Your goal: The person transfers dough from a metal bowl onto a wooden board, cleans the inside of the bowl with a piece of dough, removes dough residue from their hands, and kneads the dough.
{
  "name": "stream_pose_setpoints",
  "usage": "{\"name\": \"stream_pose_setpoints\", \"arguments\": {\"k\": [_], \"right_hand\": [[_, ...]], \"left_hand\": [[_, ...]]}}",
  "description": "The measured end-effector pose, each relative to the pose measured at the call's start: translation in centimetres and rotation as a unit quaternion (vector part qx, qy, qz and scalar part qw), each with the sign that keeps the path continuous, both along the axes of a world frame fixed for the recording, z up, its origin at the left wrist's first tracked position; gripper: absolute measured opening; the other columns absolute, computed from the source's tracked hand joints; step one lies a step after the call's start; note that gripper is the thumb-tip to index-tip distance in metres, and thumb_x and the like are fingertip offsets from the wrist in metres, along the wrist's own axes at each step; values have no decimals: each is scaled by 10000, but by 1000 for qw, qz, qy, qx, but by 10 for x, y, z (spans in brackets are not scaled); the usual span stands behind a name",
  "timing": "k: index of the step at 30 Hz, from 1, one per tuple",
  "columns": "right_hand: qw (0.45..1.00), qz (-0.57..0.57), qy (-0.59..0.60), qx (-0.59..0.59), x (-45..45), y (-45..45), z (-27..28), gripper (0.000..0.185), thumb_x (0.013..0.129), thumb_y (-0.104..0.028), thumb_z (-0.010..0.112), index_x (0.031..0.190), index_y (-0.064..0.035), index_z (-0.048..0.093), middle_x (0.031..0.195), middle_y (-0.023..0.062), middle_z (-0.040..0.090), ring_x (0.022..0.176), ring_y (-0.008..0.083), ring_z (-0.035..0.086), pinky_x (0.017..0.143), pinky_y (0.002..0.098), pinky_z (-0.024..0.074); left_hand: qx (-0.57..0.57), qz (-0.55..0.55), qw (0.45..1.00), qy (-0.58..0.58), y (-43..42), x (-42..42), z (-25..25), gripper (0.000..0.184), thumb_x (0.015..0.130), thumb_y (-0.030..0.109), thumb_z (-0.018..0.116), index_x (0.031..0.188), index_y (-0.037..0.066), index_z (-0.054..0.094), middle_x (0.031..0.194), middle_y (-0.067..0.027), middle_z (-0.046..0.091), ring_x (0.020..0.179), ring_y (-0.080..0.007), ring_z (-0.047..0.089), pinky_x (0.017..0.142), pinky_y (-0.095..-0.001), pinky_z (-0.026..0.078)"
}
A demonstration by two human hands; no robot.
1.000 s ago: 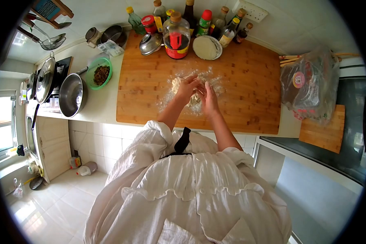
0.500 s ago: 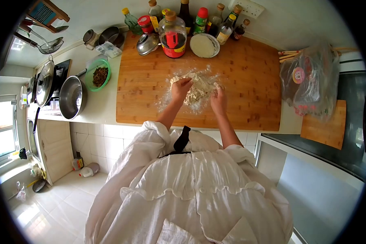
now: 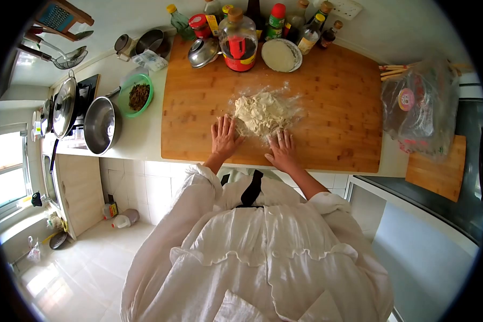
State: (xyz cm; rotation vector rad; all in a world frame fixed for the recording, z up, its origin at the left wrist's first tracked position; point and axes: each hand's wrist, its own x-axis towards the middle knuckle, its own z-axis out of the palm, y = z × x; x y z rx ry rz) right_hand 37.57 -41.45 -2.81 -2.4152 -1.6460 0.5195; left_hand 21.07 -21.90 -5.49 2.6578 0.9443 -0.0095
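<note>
A shaggy, pale heap of dough (image 3: 264,111) with loose flour around it lies on the wooden board (image 3: 338,112). My left hand (image 3: 225,138) rests palm down on the board at the heap's lower left, fingers spread. On the near right side, my right hand (image 3: 282,151) lies flat with its fingers apart, fingertips close to the dough's lower edge. Neither hand holds anything. Whether the fingertips touch the dough is hard to make out.
Behind the dough stand a bowl of flour (image 3: 280,55), a big glass jar (image 3: 238,43), a metal lid (image 3: 203,52) and several bottles. To the left are a green bowl (image 3: 136,95) of dark food and a steel pan (image 3: 102,124). A plastic bag (image 3: 421,110) sits right.
Both hands have come down from the dough toward me and opened, going from closed fingers at its sides to flat on the board. The whole view has shifted slightly.
</note>
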Motion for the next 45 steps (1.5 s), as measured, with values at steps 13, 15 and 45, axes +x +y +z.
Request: {"name": "stream_pose_setpoints", "arguments": {"k": [13, 15, 45], "right_hand": [[957, -138, 97, 236, 30, 56, 37, 321, 787, -11, 551, 1107, -6, 573, 1225, 197, 517, 1063, 374, 531, 891, 424, 456], [949, -125, 98, 274, 16, 73, 54, 371, 771, 13, 541, 1141, -4, 558, 1258, 216, 495, 1130, 386, 498, 941, 429, 432], [909, -87, 178, 368, 23, 93, 60, 126, 793, -50, 631, 910, -7, 650, 924, 123, 641, 887, 338, 577, 782, 424, 458]], "left_hand": [[-499, 318, 706, -388, 23, 51, 41, 234, 862, 216, 677, 988, 19, 688, 913, -77, 694, 825, -183, 669, 698, -317, 540], [-536, 318, 679, -387, 19, 67, 45, 265, 913, 202, 612, 1101, 17, 630, 988, -86, 679, 871, -219, 666, 751, -327, 535], [-901, 153, 299, -274, 0, 77, 66, 334, 990, 263, 329, 1193, 70, 511, 1175, -102, 576, 1090, -282, 540, 969, -481, 403]]}}
